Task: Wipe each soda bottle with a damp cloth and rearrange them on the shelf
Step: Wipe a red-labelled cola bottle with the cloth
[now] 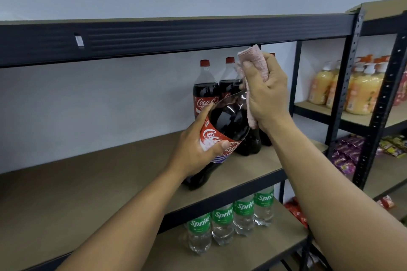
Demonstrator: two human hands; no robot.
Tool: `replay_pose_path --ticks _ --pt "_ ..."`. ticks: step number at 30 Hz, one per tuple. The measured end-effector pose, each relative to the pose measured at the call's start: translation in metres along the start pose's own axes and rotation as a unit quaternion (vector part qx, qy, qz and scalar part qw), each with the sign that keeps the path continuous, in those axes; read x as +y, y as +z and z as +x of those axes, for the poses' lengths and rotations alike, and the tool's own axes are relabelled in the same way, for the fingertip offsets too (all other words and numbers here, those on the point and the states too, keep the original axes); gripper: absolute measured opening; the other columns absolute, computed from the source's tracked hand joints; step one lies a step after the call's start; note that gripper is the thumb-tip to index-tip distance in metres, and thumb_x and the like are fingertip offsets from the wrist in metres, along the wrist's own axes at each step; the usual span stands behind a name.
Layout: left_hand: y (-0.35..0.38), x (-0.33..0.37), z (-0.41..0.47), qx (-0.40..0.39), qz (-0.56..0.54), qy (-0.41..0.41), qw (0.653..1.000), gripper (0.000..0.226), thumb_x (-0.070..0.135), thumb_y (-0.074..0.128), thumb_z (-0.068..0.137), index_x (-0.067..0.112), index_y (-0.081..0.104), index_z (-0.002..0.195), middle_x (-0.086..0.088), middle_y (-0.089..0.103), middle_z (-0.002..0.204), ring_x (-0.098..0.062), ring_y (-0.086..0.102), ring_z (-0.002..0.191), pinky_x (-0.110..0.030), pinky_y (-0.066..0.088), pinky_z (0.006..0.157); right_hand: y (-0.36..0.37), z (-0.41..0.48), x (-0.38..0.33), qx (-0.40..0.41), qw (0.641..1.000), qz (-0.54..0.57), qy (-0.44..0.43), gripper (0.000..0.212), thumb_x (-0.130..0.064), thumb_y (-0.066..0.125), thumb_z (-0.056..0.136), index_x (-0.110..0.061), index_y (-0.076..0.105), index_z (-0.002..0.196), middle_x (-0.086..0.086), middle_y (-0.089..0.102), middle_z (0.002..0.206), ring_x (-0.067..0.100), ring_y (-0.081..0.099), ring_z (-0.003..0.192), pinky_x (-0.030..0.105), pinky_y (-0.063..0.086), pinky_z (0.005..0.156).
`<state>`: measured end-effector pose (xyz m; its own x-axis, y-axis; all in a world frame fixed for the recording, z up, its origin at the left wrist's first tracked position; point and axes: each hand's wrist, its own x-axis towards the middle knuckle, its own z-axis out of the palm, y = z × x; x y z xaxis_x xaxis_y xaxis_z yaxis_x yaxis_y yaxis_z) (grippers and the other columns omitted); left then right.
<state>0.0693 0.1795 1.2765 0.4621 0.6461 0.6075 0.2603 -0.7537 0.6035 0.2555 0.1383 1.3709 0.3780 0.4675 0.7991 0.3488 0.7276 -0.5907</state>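
A: Honestly, what might go wrong?
B: The cola bottle (229,121) leans over the shelf (110,171), with only the left hand (196,152) wrapped round its label; dampness could let it slip onto the standing bottles (206,90) behind.
A: Its look?
B: Dark cola, red label, glossy clear shoulder. The right hand (267,94) clutches the pink cloth (253,59) around its neck.
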Motion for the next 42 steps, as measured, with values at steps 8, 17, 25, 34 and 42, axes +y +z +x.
replay_pose_path --ticks 8,17,25,34,42 --pt "-0.004 -0.004 -0.001 0.001 -0.004 -0.003 1.000 0.092 0.080 0.065 0.077 0.065 0.016 0.153 0.022 0.049 0.148 -0.006 0.061 0.124 -0.043 0.058 0.101 -0.001 0.001 -0.008 -0.064 0.995 0.073 0.027 0.010 -0.025 0.061 0.106 -0.027 0.064 0.115 0.002 0.066 0.096 0.024 0.064 0.080 0.033 0.056 0.065" --pt "0.013 0.008 -0.005 0.044 0.114 -0.013 0.992 0.099 0.087 0.059 0.077 0.061 0.005 0.156 0.003 0.049 0.149 -0.008 0.054 0.118 -0.030 0.051 0.094 0.012 -0.001 -0.002 0.077 0.992 -0.054 0.079 0.024 -0.037 0.056 0.107 -0.022 0.064 0.125 -0.010 0.067 0.102 0.006 0.063 0.089 0.025 0.051 0.080" --pt "-0.005 -0.006 -0.004 0.094 -0.029 -0.006 0.995 0.080 0.071 0.067 0.082 0.072 0.019 0.147 0.041 0.050 0.139 0.005 0.059 0.123 -0.033 0.056 0.100 0.042 -0.031 0.000 0.030 0.997 0.063 0.038 0.042 -0.022 0.047 0.112 -0.011 0.044 0.152 -0.004 0.058 0.132 -0.004 0.059 0.114 0.015 0.049 0.095" --pt "-0.017 -0.024 -0.005 0.173 -0.077 -0.005 0.982 0.100 0.079 0.060 0.085 0.029 0.023 0.163 0.020 0.050 0.151 -0.003 0.059 0.130 -0.025 0.053 0.103 0.093 -0.097 0.047 -0.021 0.984 0.123 0.131 0.057 -0.069 0.036 0.103 -0.051 0.032 0.157 -0.011 0.044 0.161 0.007 0.043 0.148 0.046 0.038 0.123" --pt "-0.025 -0.034 -0.010 0.241 -0.095 0.000 0.966 0.101 0.079 0.058 0.087 0.019 0.027 0.162 0.013 0.052 0.150 -0.007 0.059 0.131 -0.024 0.051 0.104 0.114 -0.152 0.074 -0.066 0.978 0.067 0.186 0.055 -0.071 0.030 0.104 -0.059 0.022 0.158 -0.020 0.039 0.164 0.001 0.037 0.151 0.042 0.035 0.125"
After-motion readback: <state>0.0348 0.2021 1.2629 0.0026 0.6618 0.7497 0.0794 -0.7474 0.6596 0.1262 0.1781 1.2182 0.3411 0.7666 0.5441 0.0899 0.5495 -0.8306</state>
